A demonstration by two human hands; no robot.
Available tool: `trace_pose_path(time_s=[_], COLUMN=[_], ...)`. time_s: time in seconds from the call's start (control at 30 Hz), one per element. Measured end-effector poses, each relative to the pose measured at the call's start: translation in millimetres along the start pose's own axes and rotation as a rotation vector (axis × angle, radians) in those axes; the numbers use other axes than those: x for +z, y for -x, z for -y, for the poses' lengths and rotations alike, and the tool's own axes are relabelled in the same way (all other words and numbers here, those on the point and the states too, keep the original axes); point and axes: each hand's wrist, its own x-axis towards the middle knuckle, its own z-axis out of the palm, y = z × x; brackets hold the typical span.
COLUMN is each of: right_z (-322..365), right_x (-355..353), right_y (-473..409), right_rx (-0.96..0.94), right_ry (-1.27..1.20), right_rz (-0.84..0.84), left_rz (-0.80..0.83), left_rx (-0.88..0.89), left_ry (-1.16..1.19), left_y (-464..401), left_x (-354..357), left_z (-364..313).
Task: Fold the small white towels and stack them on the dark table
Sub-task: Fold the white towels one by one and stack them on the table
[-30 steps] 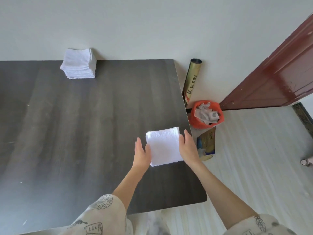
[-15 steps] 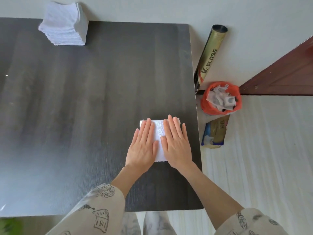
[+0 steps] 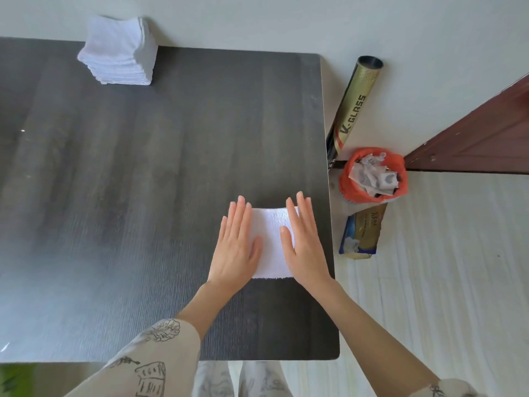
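Note:
A small white towel [image 3: 271, 242] lies flat on the dark table [image 3: 143, 196] near its right edge. My left hand [image 3: 235, 245] presses flat on the towel's left side, fingers straight. Over the towel's right side my right hand [image 3: 306, 242] lies flat in the same way. A strip of towel shows between the two hands. At the table's far left corner, against the wall, stands a stack of folded white towels [image 3: 118, 51].
Right of the table, on the pale floor, stand an orange bin [image 3: 372, 174] full of crumpled paper, a gold tube [image 3: 355, 107] leaning on the wall and a blue-gold packet [image 3: 362, 234]. A dark red door [image 3: 481, 133] is at the far right.
One second ago both hands held the towel by its side edges. They then pressed flat on it close together, and now have slid apart toward its left and right sides.

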Motion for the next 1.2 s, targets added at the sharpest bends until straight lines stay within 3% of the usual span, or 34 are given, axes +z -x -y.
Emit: trace_pose_path(time_s=[0.13, 0.2, 0.57, 0.73, 0.83, 0.93, 1.1, 1.2], right_z=[9.4, 10.7, 6.0, 9.0, 13.7, 14.6, 12.5, 12.5], right_x=[-15.3, -16.5, -7.3, -18.7, -20.0, -21.1, -27.2, -26.1], right_y=[-5.3, -4.8, -5.0, -5.3, 1.0, 2.2, 13.6, 27.1], right_rx=[0.415, 0.504, 0.594, 0.632, 0.639, 0.648, 0.736, 0.759], right_ry=[-0.458, -0.574, -0.768, -0.833, -0.832, -0.829, -0.689, -0.543], right_rz=[-0.036, 0.028, 0.232, 0.197, 0.245, 0.22, 0.064, 0.118], left_rz=[-0.085, -0.051, 0.033, 0.005, 0.08, 0.128, -0.101, -0.111], left_rx=[-0.446, -0.56, -0.601, -0.691, -0.665, -0.747, -0.799, -0.855], left_ry=[0.601, 0.717, 0.825, 0.97, 0.991, 1.034, 1.11, 1.038], left_y=[-7.7, -10.6, -8.2, -2.0, 3.3, -0.3, 5.5, 20.4], left_x=[-9.6, -11.6, -8.9, -12.6, -9.7, -4.9, -26.7, -30.2], left_z=[-19.7, -23.7, -11.1, -11.8, -12.3, -2.4, -14.1, -16.6])
